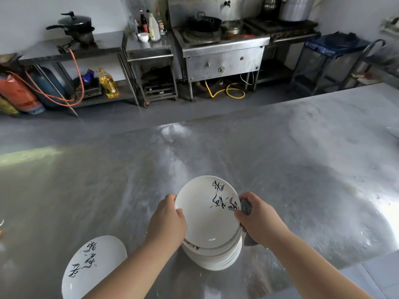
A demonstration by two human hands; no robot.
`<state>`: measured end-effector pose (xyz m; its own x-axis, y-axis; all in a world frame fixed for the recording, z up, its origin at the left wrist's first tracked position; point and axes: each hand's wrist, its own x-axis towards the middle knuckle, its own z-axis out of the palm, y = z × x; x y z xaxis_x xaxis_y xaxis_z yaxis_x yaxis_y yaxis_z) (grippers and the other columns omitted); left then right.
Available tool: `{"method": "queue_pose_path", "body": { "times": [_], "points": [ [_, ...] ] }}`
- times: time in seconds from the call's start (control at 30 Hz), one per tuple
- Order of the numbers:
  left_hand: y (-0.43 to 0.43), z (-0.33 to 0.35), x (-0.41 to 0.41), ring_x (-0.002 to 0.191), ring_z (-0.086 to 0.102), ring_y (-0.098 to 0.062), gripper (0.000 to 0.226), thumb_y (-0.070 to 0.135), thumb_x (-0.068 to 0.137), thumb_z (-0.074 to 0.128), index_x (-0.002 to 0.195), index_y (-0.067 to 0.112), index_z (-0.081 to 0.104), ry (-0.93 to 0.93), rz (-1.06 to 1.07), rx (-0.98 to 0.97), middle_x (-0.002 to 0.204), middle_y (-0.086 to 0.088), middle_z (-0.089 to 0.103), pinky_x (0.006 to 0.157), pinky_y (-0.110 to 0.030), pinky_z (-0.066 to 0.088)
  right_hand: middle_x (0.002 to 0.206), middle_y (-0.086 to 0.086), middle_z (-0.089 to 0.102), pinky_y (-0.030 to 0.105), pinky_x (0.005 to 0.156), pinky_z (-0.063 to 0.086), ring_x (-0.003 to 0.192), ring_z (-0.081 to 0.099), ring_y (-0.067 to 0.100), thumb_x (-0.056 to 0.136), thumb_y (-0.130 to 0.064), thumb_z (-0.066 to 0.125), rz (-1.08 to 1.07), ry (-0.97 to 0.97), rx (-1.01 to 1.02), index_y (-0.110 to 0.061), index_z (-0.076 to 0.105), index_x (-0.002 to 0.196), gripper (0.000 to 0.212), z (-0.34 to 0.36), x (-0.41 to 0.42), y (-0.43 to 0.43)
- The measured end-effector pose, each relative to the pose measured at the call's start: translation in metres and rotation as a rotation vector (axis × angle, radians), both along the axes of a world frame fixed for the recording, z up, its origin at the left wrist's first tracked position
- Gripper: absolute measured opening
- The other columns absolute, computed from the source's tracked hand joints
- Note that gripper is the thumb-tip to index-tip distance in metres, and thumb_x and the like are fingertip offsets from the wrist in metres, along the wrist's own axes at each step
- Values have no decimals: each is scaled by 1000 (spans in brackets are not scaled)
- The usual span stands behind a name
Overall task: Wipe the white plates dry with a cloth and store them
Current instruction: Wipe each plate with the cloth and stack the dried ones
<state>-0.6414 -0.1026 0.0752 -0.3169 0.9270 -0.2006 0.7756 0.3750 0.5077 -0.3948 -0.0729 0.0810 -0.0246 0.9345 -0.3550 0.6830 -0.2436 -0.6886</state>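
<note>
My L hand [167,221] grips the left rim of the top plate [205,214], R hand [259,221] clamps the right rim plus grey cloth [246,207], plate tilted over the stack [218,258] on tabletop [302,169]; prob. early, only the lone plate [92,266] set aside left, stack + storing still to do.

Big stainless steel table [280,147], top scuffed & dull w/ glare patches. Stack of white plates [218,258] sits directly on it, approx centre, near front edge. Single white plate [103,251] w/ black brush lettering lies flat left of stack, not touching it, partly out of frame. Pale object [394,131] at far right edge, can't ID.
</note>
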Motion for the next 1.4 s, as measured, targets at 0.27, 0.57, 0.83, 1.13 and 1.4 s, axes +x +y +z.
{"method": "queue_pose_path", "body": {
  "times": [0.27,0.57,0.83,1.13,1.4],
  "points": [
    [-1,-16,-13,107,61,-31,27,20,102,52,129,26,55,-36,-32,17,125,-2,58,88,-39,50,74,-10,65,40,51,59,54,63,14,89,-50,66,-112,-248,179,-37,52,96,21,9,-6,-10],
    [-24,-31,-72,100,57,-11,45,50,105,49,148,38,47,-141,-44,34,116,11,51,86,-29,44,81,-9,69,40,59,60,65,68,19,93,-48,62,23,-59,244,-41,55,107,17,46,-91,-16],
    [-115,-59,-247,106,65,-24,21,46,99,59,116,33,57,33,317,-81,123,1,63,82,-32,48,90,-7,69,37,68,60,76,68,22,90,-49,62,339,-27,54,-36,53,112,27,-3,-253,-52],
    [-178,-115,-321,95,68,-24,30,58,94,59,101,29,56,-17,363,-254,96,7,69,82,-36,55,90,-6,65,37,67,60,75,65,19,88,-51,60,371,-249,-206,-32,52,109,29,-83,-326,-70],
    [-180,-146,-317,72,58,-19,26,44,99,54,85,28,39,-93,175,-273,83,6,60,61,-35,41,81,-3,66,38,50,61,61,68,24,90,-31,54,349,-329,-238,-34,53,94,5,-108,-328,-87]
  ]
}}
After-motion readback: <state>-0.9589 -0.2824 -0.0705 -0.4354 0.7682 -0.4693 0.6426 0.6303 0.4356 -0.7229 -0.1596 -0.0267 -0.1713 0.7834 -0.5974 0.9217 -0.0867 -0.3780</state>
